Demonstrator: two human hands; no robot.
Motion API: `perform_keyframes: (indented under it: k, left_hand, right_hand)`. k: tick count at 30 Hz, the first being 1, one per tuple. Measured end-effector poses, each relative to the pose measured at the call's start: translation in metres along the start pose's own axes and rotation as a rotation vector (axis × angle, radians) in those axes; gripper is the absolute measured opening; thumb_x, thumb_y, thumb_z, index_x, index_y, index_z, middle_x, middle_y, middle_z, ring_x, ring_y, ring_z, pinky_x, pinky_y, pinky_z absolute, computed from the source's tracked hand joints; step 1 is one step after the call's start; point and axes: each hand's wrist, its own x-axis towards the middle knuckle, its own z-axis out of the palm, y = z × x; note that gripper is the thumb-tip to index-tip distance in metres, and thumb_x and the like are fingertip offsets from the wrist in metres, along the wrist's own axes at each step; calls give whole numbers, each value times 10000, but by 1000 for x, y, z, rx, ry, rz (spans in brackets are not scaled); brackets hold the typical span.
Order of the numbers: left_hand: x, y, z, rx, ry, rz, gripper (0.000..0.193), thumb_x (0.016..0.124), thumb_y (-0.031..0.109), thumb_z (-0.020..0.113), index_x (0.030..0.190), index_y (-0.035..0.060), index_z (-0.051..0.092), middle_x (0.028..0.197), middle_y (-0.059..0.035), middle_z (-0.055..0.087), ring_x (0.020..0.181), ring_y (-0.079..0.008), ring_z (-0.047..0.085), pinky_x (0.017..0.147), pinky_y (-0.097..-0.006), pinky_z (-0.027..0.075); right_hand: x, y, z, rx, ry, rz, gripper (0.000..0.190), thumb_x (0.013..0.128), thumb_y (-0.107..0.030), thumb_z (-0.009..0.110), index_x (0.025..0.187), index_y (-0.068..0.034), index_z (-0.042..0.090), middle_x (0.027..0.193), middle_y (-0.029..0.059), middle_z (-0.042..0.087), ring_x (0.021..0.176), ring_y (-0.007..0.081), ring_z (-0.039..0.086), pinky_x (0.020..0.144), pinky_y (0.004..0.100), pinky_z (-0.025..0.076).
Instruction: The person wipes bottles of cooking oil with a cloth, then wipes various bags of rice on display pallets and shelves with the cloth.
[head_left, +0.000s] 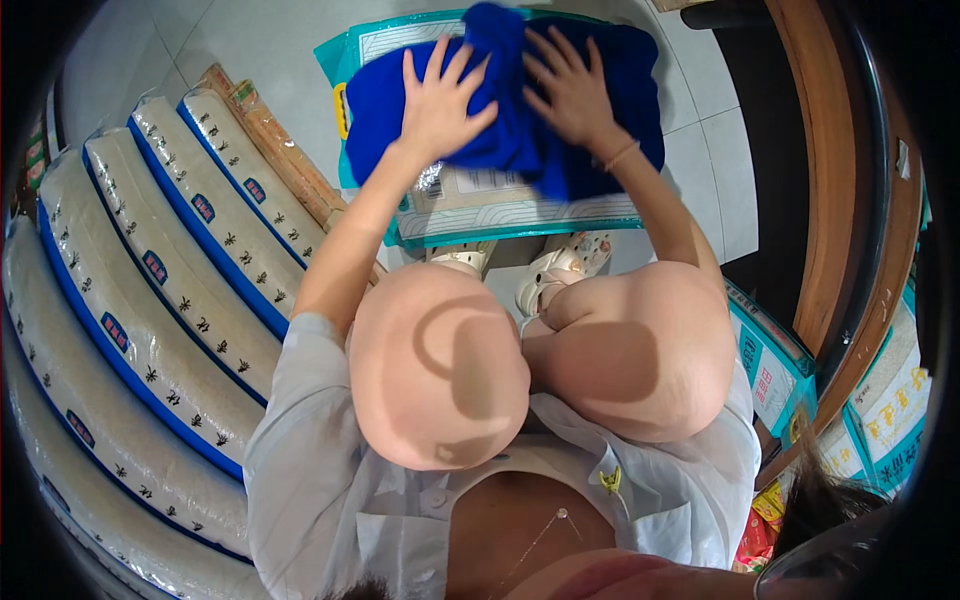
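Note:
A royal-blue cloth (600, 161), with a raised, twisted fold in its middle, lies over a flat plastic rice bag (450, 217) with teal edges. My left hand (446, 105) rests palm down on the cloth's left half, fingers spread. On its right half is my right hand (571, 96), also palm down with fingers apart and slightly blurred. The two hands face each other across the fold. A yellow carry handle (341, 111) shows at the bag's left edge. Below the cloth, part of the bag's printed panel and barcode is visible.
Several plastic-wrapped rice packs (157, 247) stand in a row at the left, beside a long cardboard strip (281, 146). A curved wooden furniture edge (817, 150) rises at the right. More teal rice bags (772, 360) stand near it. My knees and shoes are close to the bag.

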Motion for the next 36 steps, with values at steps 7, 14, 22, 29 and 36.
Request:
perform_keyframes:
  k: [7, 14, 22, 29, 36]
  left_hand:
    - [-38, 11, -5, -1, 95, -196, 690, 835, 505, 629, 1464, 280, 455, 1566, -112, 327, 1456, -374, 237, 1095, -725, 96]
    - [-140, 59, -24, -162, -175, 8, 536, 707, 452, 727, 1170, 186, 675, 1481, -114, 434, 1462, -382, 238, 1108, -730, 53]
    - [-32, 32, -15, -64, -59, 17, 568, 779, 468, 684, 1242, 143, 632, 1426, -115, 464, 1453, -331, 254, 1114, -704, 90]
    - [-106, 52, -26, -295, -356, 308, 729, 712, 546, 730, 1300, 150, 559, 1502, -163, 380, 1474, -387, 198, 1116, -728, 57]
    - [-140, 61, -8, -155, -271, 402, 314, 817, 300, 669, 1121, 252, 607, 1270, -38, 541, 1439, -309, 314, 1107, -720, 178]
  right_hand:
    - [-48, -11, -12, -49, 72, 216, 522, 952, -451, 513, 1444, -283, 470, 1516, 99, 406, 1455, 300, 274, 1154, 626, 114]
    - [-132, -84, -25, 178, -98, 107, 465, 881, -470, 583, 1289, -249, 610, 1555, 70, 351, 1471, 334, 225, 1123, 696, 73]
    - [-21, -26, -18, 24, -6, 77, 533, 858, -393, 610, 1370, -255, 550, 1562, 14, 350, 1465, 267, 258, 1148, 646, 106]
    - [-104, -29, -49, 252, -182, -122, 722, 808, -597, 607, 1322, -94, 542, 1569, 116, 317, 1479, 342, 218, 1168, 639, 63]
    - [-152, -35, -47, 179, -253, -241, 558, 768, -340, 656, 1295, -243, 502, 1583, 33, 313, 1456, 279, 292, 1179, 639, 143]
